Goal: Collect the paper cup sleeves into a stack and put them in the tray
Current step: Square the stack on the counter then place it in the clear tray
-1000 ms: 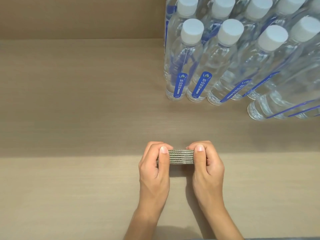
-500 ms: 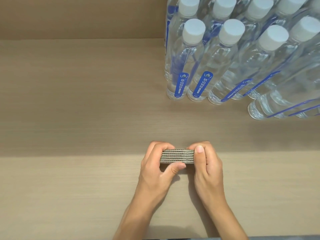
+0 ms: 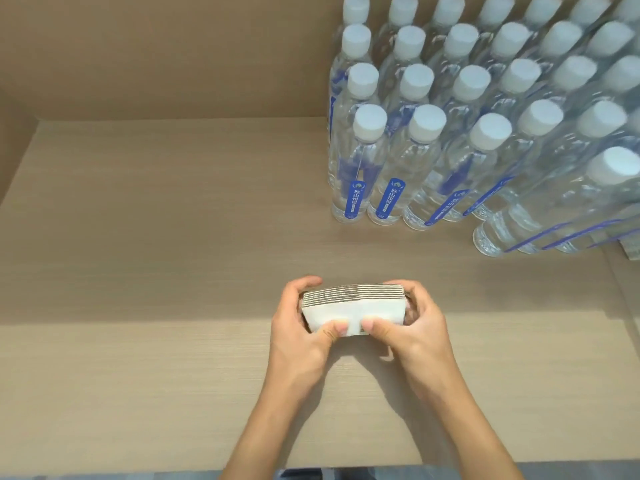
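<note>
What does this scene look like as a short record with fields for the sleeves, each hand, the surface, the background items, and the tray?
sleeves: stack of paper cup sleeves, held in both hands
left hand: grips the stack's left end
right hand: grips the right end
surface: wooden shelf
background: water bottles, white caps, upright in rows, far right
tray: none in view

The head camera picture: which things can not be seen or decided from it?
- Tray: not in the head view at all.
- Stack of flat white paper cup sleeves: its ends are covered by the left hand and right hand; the exact number is too fine to count.
- Clear plastic water bottles with white caps: the block is cut off by the top and right edges.
- Blue bottle labels: print too small to read.
</note>
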Motion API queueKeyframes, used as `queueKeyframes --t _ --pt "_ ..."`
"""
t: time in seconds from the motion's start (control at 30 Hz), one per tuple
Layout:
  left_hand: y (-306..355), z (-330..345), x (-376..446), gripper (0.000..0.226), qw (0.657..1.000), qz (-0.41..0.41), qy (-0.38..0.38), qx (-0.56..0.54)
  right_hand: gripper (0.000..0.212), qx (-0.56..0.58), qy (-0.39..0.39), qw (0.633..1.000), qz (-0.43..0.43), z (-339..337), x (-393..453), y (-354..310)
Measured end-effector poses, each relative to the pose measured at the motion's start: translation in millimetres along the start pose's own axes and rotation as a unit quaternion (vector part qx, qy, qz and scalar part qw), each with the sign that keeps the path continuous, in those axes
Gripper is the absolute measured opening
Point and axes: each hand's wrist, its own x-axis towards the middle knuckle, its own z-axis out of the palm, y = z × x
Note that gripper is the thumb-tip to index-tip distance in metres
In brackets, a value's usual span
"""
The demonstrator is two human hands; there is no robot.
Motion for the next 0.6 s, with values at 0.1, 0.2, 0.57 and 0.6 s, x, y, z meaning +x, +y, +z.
queueKeyframes --t 0.1,0.2,0.57,0.6 --pt "25.3 -4.5 -11.7 0.06 0.996 -0.034 0.008 -0.079 0.033 0.075 -0.017 0.996 0.034 13.8 -13.3 -18.3" --pt "55.5 -8.2 -27.4 0.046 0.983 -0.069 0.02 -0.167 0.026 0.095 0.007 0.995 0.036 31.9 -31.4 -42.6" --pt "129.0 -16.2 -93.7 0.027 0.97 -0.122 -0.005 -0.211 0.014 0.099 0.022 0.995 0.024 63.1 -92.2 -125.9" --pt "132.0 -11.8 -96.5 0.027 0.971 -0.118 -0.001 -0.208 0.011 0.103 0.025 0.994 0.022 60.9 -95.7 -129.2"
